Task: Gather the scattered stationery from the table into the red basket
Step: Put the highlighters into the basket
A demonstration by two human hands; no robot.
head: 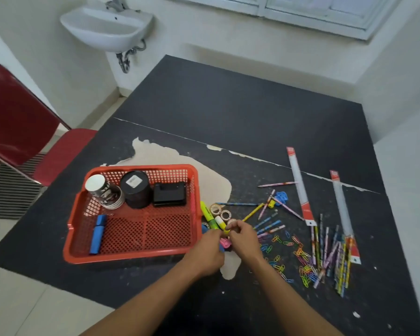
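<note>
Fingers (232, 230) of your right hand (244, 240) pinch yellow highlighter (220, 223) at frame centre, just right of red basket (136, 254); your left hand (207, 254) curls around pink and blue markers, grip partly hidden. Basket at centre left holds blue highlighters (98, 232), two cylinders, black box. Pencils (268, 224), paper clips (298, 258), tape rolls (220, 210), two rulers (300, 187) scattered at centre right on dark table (228, 105)
</note>
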